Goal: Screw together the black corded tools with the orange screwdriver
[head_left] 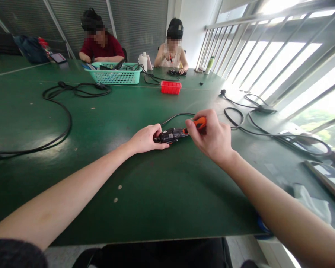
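A black elongated device (170, 136) with a cable lies on the green table in front of me; its exact kind is not clear. My left hand (148, 139) grips its left end between thumb and fingers. In my right hand (214, 138) is an orange-and-black screwdriver (200, 123), held by the handle and pointing left toward the device. The screwdriver's front end is over the device's right part; I cannot tell where its tip touches. A thin black cable (181, 114) curves behind the device toward my right hand.
A red divided tray (171, 88) and a teal basket (115, 76) of tools stand farther back. Black cables lie at left (69, 111) and right (261, 109). Two people sit across the green table (128, 208). A green bottle (210, 65) stands near the railing.
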A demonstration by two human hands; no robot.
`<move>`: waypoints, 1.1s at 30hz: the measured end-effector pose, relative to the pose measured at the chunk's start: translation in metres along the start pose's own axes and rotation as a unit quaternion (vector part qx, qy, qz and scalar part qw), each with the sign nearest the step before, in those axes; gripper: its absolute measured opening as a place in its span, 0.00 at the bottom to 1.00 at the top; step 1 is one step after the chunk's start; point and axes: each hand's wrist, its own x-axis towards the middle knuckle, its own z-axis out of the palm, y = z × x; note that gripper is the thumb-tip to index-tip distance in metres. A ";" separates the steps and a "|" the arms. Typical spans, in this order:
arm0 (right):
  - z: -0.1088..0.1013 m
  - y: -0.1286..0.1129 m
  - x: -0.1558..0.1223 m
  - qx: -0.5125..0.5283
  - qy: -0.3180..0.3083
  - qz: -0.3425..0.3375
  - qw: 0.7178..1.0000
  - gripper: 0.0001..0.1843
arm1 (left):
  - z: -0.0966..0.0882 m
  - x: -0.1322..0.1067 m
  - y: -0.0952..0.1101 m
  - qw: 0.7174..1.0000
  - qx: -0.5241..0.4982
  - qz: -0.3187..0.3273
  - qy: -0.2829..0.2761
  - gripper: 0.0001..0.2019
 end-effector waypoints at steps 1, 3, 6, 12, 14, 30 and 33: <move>0.001 0.000 -0.001 0.002 0.003 0.011 1.000 0.12 | 0.000 0.000 0.000 1.000 -0.001 0.000 -0.001 0.26; 0.005 0.000 -0.004 0.020 0.004 0.028 0.999 0.15 | 0.000 0.000 0.001 1.000 -0.003 -0.002 -0.003 0.27; 0.010 0.001 -0.009 0.064 -0.008 0.038 0.997 0.23 | -0.001 0.000 0.002 1.000 -0.007 -0.010 -0.004 0.27; 0.011 0.004 -0.008 0.007 -0.004 0.045 0.999 0.21 | 0.000 0.000 0.001 0.999 -0.018 -0.005 -0.026 0.29; 0.012 0.006 -0.007 0.013 0.022 0.044 0.999 0.20 | 0.001 0.000 -0.001 1.000 0.006 -0.004 -0.026 0.30; 0.018 0.006 -0.010 0.064 0.049 0.043 0.996 0.19 | 0.001 -0.001 0.002 0.999 -0.013 0.041 -0.028 0.22; 0.017 0.002 -0.010 0.094 0.025 0.043 0.994 0.21 | 0.002 -0.001 0.001 0.999 -0.010 0.042 -0.024 0.23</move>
